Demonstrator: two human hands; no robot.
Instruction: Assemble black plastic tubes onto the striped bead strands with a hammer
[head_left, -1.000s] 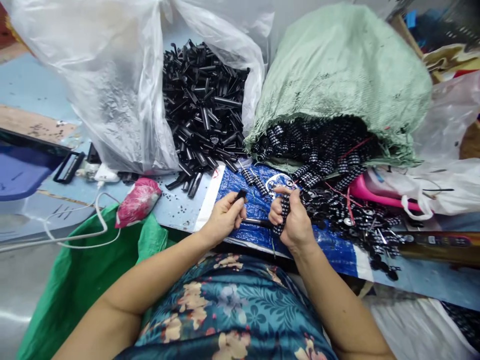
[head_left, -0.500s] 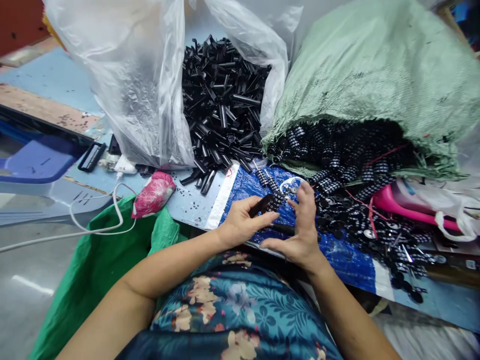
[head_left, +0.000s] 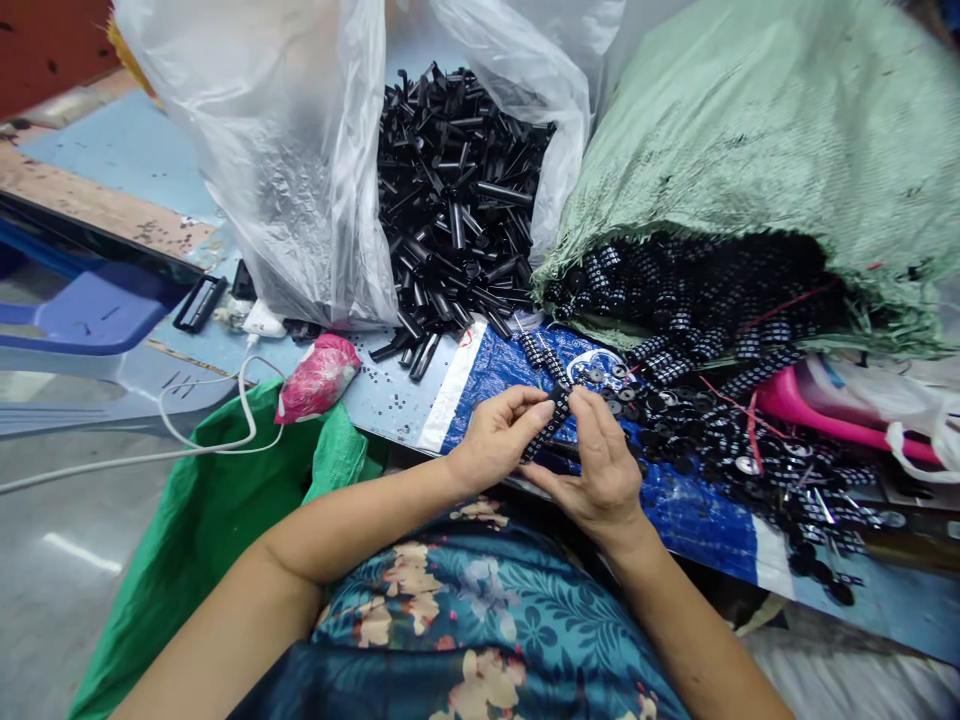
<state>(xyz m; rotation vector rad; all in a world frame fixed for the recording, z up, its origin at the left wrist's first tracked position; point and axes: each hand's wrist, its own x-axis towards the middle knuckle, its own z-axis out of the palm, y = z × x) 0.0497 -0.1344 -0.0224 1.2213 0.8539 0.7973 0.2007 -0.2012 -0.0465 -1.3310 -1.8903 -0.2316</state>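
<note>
My left hand (head_left: 496, 440) is closed on a short black piece with rows of white marks (head_left: 553, 418), which tilts up to the right between my hands. At its two ends are the fingers and thumb of my right hand (head_left: 604, 475), curled around it. Beneath them lies a blue plastic sheet (head_left: 480, 390), with similar white-marked black pieces (head_left: 541, 355) just beyond my fingertips. Dark discs (head_left: 626, 395) are scattered to the right of these. What my palms cover is hidden.
A clear plastic bag (head_left: 300, 200) stands open around a heap of black plastic parts (head_left: 457, 220). On the right, a green woven sack (head_left: 750, 130) spills white-marked black pieces. A pink wrapped bundle (head_left: 319, 378), a white cable (head_left: 247, 400) and a green bag (head_left: 172, 540) are at left.
My right hand has closed from spread fingers onto the white-marked piece. The piece shows more plainly between my hands, where a plain black part showed in my left hand before. The view has shifted slightly.
</note>
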